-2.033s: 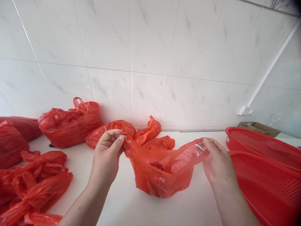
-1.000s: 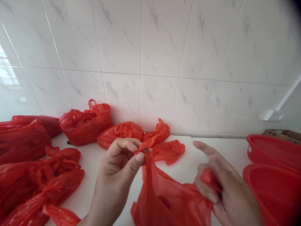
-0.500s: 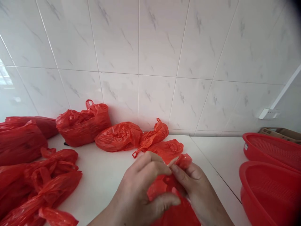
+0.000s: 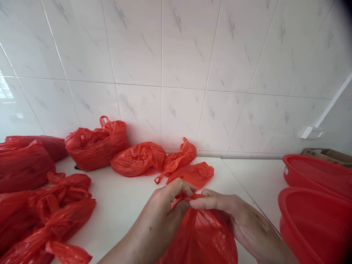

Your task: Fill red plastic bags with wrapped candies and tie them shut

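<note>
A thin red plastic bag (image 4: 202, 234) bulges on the white counter (image 4: 123, 205) low in the middle of the view. My left hand (image 4: 165, 212) pinches the bag's gathered top between thumb and fingers. My right hand (image 4: 236, 223) meets it from the right, fingers closed on the same gathered top. The two hands touch each other above the bag. The bag's contents are hidden.
Several filled red bags (image 4: 96, 145) line the tiled wall, and crumpled red bags (image 4: 46, 212) pile at the left. Two red mesh baskets (image 4: 316, 220) sit at the right, with a cardboard box (image 4: 327, 154) behind them.
My hands came together from far apart. The bag's handles, first stretched wide, are now bunched between both hands at the bag's top. The bag sank lower in the view.
</note>
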Demonstrator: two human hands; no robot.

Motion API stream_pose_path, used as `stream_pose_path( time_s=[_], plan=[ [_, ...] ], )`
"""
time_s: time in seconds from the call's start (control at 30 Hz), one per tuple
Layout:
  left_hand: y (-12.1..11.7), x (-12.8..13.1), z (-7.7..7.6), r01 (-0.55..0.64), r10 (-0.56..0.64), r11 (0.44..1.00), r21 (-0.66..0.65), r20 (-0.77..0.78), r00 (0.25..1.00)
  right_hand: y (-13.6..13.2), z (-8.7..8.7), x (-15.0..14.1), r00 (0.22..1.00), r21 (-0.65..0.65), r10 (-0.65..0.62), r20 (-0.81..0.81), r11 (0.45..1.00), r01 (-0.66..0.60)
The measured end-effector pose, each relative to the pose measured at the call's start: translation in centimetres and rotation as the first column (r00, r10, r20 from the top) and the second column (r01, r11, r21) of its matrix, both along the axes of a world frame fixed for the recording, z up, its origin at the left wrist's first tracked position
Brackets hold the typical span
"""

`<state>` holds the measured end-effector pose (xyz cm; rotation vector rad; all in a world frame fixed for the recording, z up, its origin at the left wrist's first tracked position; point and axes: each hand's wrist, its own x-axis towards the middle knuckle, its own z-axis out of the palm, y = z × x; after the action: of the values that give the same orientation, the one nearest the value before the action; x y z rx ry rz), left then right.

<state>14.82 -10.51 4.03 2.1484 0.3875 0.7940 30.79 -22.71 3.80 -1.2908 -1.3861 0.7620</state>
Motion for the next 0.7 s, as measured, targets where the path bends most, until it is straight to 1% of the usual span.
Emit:
stream_pose_path(
  time_s=[0.03,0.1,0.13,0.2,0.27,0.33,0.37,0.4,0.47,0.53,0.6,0.7],
  plan=[
    [-0.1,0.1,-0.1,0.006,-0.007,1.0,-0.026,-0.026,1.0,0.0,0.2,-0.2,1.0,-0.032,-0.007,0.013,0.999,0.007],
    [-0.1,0.2,-0.2,-0.015,0.014,0.999,-0.032,-0.052,0.999,0.3,0.5,-0.9,1.0,-0.104,-0.02,0.024,0.994,0.023],
    [-0.1,0.2,-0.2,-0.036,0.035,0.999,-0.021,-0.056,0.998,0.6,0.5,-1.2,0.997,-0.119,-0.062,0.044,0.991,0.067],
    [0.0,0.3,-0.3,-0.063,0.064,0.998,0.008,-0.062,0.996,1.1,0.3,-1.6,0.97,-0.086,-0.198,0.139,0.974,0.211],
    [0.0,0.3,-0.3,-0.077,0.079,0.996,0.036,-0.07,0.994,1.7,-0.2,-1.6,0.899,-0.008,-0.34,0.277,0.935,0.356],
    [0.0,0.3,-0.3,-0.079,0.086,0.994,0.073,-0.084,0.993,2.1,-0.8,-1.3,0.825,0.053,-0.434,0.362,0.893,0.447],
    [0.0,0.3,-0.3,-0.081,0.091,0.992,0.099,-0.094,0.991,2.3,-1.0,-1.1,0.808,0.051,-0.456,0.373,0.88,0.473],
    [0.0,0.3,-0.3,-0.085,0.099,0.988,0.129,-0.104,0.99,2.4,-1.1,-1.0,0.81,0.03,-0.46,0.364,0.875,0.483],
    [-0.1,0.3,-0.3,-0.094,0.12,0.975,0.203,-0.117,0.986,2.3,-1.0,-0.9,0.85,-0.032,-0.437,0.294,0.884,0.466],
    [0.0,0.3,-0.2,-0.108,0.142,0.957,0.268,-0.109,0.984,2.0,-0.5,-1.2,0.901,-0.093,-0.392,0.185,0.906,0.414],
    [0.3,0.3,-0.2,-0.127,0.163,0.941,0.314,-0.09,0.983,1.7,0.1,-1.4,0.934,-0.129,-0.351,0.06,0.926,0.356],
    [1.1,0.3,-0.3,-0.186,0.215,0.911,0.367,-0.039,0.976,1.5,0.6,-1.5,0.944,-0.139,-0.32,-0.081,0.941,0.307]
  ],
)
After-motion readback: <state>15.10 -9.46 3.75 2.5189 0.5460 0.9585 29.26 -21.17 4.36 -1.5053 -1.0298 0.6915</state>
